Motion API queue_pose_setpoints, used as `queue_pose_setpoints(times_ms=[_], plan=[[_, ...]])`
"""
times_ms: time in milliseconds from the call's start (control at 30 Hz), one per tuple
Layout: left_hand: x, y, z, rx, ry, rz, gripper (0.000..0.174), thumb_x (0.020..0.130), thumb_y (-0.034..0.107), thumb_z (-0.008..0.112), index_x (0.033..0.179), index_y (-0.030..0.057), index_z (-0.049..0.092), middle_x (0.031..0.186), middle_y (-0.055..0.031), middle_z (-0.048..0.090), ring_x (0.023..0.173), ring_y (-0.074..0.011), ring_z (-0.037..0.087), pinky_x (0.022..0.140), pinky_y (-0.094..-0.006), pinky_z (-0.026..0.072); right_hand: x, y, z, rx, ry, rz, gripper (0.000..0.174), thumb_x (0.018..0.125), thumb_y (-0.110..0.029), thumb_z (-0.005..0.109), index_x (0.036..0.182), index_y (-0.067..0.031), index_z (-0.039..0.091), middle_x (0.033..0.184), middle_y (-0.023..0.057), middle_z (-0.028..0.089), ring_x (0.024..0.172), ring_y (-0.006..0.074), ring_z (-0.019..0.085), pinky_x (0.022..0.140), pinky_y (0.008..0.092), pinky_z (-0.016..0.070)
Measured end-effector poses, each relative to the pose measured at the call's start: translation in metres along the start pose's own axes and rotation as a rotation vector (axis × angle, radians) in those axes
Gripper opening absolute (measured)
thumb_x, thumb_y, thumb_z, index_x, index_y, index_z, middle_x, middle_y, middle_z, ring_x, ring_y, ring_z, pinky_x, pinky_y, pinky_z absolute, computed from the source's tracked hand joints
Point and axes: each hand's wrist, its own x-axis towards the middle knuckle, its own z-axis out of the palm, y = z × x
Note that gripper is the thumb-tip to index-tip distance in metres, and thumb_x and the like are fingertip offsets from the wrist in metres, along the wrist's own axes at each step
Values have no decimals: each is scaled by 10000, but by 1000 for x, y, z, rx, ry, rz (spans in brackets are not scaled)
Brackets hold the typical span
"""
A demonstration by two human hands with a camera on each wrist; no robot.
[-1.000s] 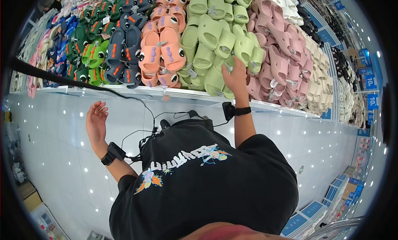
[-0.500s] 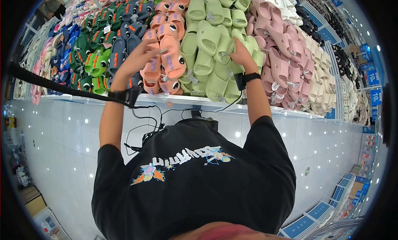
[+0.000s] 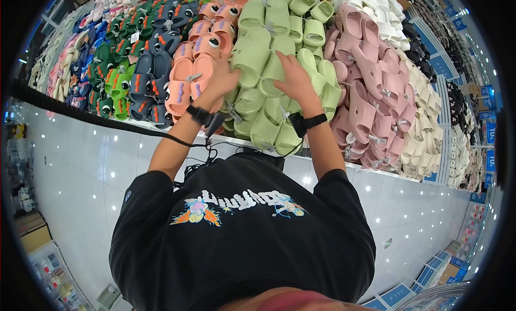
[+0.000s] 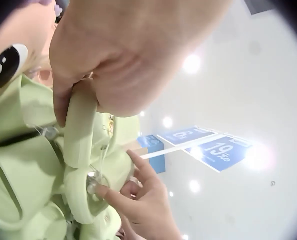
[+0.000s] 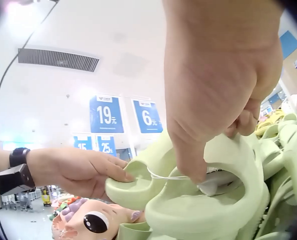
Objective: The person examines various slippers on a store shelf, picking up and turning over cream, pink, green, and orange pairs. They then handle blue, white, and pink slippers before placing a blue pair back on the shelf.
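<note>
The green slippers (image 3: 252, 53) sit high up in the middle of a big wall of shoes, in the green bunch, and both hands are on them. The left hand (image 3: 219, 84) curls its fingers over the thick edge of one slipper and holds it tight, likely so it does not slide down. The right hand (image 3: 293, 79) holds the other slipper: its thumb (image 5: 192, 167) pushes down inside, right by a small white tag (image 5: 214, 186), and its other fingers bend around the back. That looks like a good way to turn the tag up and see it. A thin white string (image 5: 156, 175) joins the two slippers, which I think is there so that one does not get lost from the other. Just beside the green ones, on the left, hang orange slippers (image 3: 198, 69) with big round eyes, and on the right hang pink slippers (image 3: 371, 74). Each colour has its own bunch, so it is easy to find the one you want. Blue price signs (image 5: 106, 115) hang up above. Down below is a shiny white floor (image 3: 80, 171).
</note>
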Motion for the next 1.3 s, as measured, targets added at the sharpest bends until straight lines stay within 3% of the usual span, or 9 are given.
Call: queue_pose_setpoints(times_ms=[133, 233, 567, 633, 700, 800, 933, 1067, 1300], plan=[[-8, -6, -18, -238, 25, -92, 613, 878, 106, 625, 1446, -42, 449, 1358, -337, 574, 1232, -442, 607, 1036, -452, 486, 27, -14, 8, -44, -78, -12, 850, 727, -141, 782, 1500, -110, 429, 1250, 172, 547, 1063, 390, 623, 859, 458, 550], [-3, -32, -16, 124, 62, -33, 421, 935, 106, 621, 1326, -44, 576, 1210, -258, 657, 1121, -391, 645, 932, -474, 516, 46, -2, 32, -48, -28, -173, 804, 716, -91, 759, 1465, -71, 468, 1238, 167, 547, 1052, 364, 641, 819, 457, 571], [-16, 14, -13, 523, -2, -122, 651, 832, 109, 674, 1418, -54, 444, 1244, -342, 564, 1154, -506, 568, 973, -535, 480, 16, 10, -11, 428, 83, -78, 627, 865, -184, 727, 1442, -70, 511, 1476, 212, 476, 1079, 316, 654, 933, 398, 549], [-24, 30, -10, 505, 67, -4, 624, 836, 113, 675, 1397, -56, 460, 1239, -338, 561, 1140, -508, 564, 963, -544, 482, -4, 42, -38, 440, 300, -22, 592, 843, -164, 745, 1407, -104, 574, 1332, 160, 600, 922, 200, 644, 727, 325, 541], [-27, 53, -4, 485, 144, 99, 597, 839, 117, 675, 1375, -57, 477, 1233, -334, 559, 1126, -511, 560, 954, -552, 483, -29, 73, -68, 293, 215, 244, 607, 832, -157, 727, 1413, -86, 565, 1300, 170, 631, 883, 215, 637, 732, 341, 537], [-26, 105, 22, 459, 199, 381, 566, 861, 151, 702, 1357, -40, 508, 1300, -279, 560, 1191, -463, 548, 1002, -519, 471, -63, 148, -59, 64, 134, 195, 611, 825, -145, 703, 1410, -51, 557, 1357, 210, 609, 958, 300, 675, 827, 385, 554], [-10, 132, 82, 299, -143, 599, 581, 870, 219, 728, 1362, -17, 527, 1322, -217, 578, 1243, -405, 538, 1035, -488, 470, -76, 145, -67, -79, -69, 367, 612, 823, -128, 678, 1411, -25, 544, 1324, 269, 627, 1150, 417, 646, 1004, 453, 512], [7, 135, 143, 364, -320, 627, 641, 877, 230, 755, 1422, 10, 499, 1437, -215, 523, 1323, -387, 496, 1082, -453, 446, -78, 150, -61, -29, -139, 432, 588, 815, -115, 716, 1377, -25, 569, 1214, 289, 674, 1194, 440, 622, 1025, 469, 499], [29, 131, 177, 461, -413, 497, 473, 810, 194, 788, 1183, 11, 562, 1200, -169, 550, 1178, -407, 503, 970, -475, 477, -69, 136, -62, 6, 29, 373, 489, 839, -70, 703, 1311, 4, 594, 1124, 305, 690, 1101, 460, 650, 950, 498, 524]])
